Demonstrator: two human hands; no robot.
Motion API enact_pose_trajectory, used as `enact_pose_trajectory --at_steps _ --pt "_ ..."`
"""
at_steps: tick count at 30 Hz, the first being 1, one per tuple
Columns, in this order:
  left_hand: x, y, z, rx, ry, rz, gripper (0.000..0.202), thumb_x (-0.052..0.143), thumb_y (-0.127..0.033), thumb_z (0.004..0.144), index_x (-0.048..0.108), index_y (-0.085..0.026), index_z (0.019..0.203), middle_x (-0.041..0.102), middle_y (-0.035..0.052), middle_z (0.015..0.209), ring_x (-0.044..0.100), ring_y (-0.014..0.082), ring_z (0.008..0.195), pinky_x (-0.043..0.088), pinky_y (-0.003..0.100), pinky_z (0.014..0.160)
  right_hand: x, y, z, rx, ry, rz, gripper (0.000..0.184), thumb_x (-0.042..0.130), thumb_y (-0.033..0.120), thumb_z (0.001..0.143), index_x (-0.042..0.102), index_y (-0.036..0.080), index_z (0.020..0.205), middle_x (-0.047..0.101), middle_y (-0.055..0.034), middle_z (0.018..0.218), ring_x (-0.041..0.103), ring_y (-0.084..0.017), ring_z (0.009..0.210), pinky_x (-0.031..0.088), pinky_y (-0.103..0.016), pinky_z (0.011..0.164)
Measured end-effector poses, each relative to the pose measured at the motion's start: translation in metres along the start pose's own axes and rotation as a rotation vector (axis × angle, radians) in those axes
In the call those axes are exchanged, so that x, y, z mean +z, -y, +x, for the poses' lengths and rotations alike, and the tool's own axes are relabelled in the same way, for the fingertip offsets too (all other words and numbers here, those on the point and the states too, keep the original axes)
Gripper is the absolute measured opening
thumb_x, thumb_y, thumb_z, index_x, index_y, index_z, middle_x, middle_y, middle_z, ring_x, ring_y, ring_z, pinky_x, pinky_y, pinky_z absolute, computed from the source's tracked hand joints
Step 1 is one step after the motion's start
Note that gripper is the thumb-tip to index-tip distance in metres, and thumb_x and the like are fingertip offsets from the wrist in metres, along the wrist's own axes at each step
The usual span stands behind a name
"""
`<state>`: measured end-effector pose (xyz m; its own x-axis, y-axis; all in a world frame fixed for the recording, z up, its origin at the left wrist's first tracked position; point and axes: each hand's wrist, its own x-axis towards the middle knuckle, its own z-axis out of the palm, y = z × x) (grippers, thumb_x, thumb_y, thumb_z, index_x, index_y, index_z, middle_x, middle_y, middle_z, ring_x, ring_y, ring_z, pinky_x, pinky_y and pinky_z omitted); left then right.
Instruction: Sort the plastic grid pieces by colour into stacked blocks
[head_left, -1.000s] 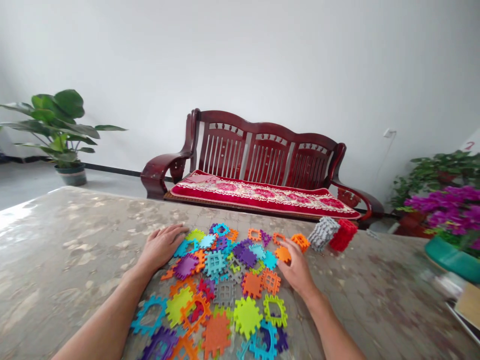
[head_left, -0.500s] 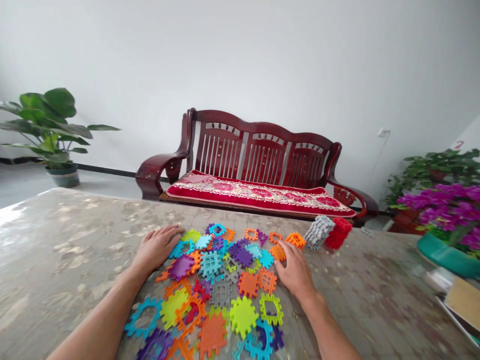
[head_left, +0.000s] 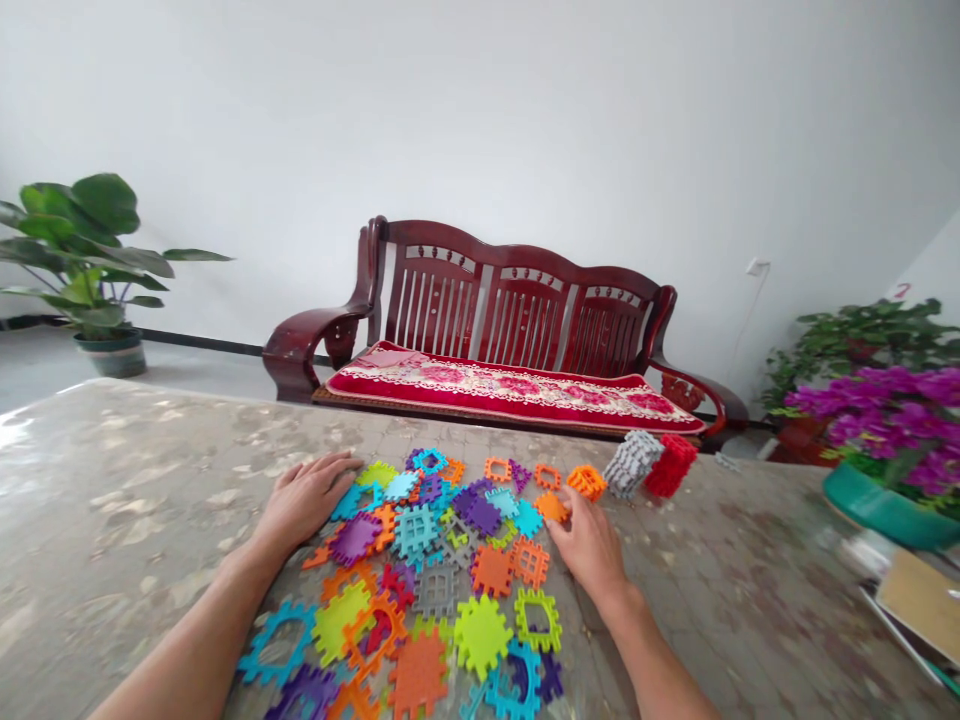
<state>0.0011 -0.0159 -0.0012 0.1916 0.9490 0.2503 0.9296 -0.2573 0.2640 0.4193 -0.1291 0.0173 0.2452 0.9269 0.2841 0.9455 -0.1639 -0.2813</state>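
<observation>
A spread of flat plastic building tiles with notched edges lies between my hands, in orange, blue, purple, green, grey and red; some overlap. My left hand (head_left: pixel 306 502) rests palm down at the left edge of the spread, fingers stretched out beside a lime green tile (head_left: pixel 377 473) and holding nothing. On the right side, my right hand (head_left: pixel 590 540) has its thumb and fingers around the right edge of an orange tile (head_left: pixel 551 507). Just beyond its fingers sits an orange stack of tiles (head_left: pixel 586 483). A grey stack (head_left: pixel 634 464) and a red stack (head_left: pixel 671 466) stand farther right.
The tiles lie on a table with a patterned, shiny cover (head_left: pixel 172 470). Behind it is a dark red wooden bench (head_left: pixel 517 310) with a red cushion. Purple flowers in a teal pot (head_left: pixel 885 505) and a cardboard-coloured item (head_left: pixel 919 590) are at the right.
My right hand's fingers have drawn in a little by the orange tile. My left hand stays in place. The whole view has shifted slightly.
</observation>
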Motion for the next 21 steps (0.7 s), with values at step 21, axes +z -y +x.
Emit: enact_pose_trajectory --at_steps 21 --pt "0.006 0.007 0.002 0.004 -0.027 0.008 0.047 0.033 -0.049 0.092 0.065 -0.034 0.123 0.060 0.0007 0.138 0.054 0.0243 0.128 0.033 0.044 0.111 -0.025 -0.049 0.041 0.217 -0.237 0.084 0.057 0.059 0.036 0.079 0.053 0.020 0.134 0.071 -0.0079 0.115 0.066 -0.026 0.103 0.046 -0.034 0.085"
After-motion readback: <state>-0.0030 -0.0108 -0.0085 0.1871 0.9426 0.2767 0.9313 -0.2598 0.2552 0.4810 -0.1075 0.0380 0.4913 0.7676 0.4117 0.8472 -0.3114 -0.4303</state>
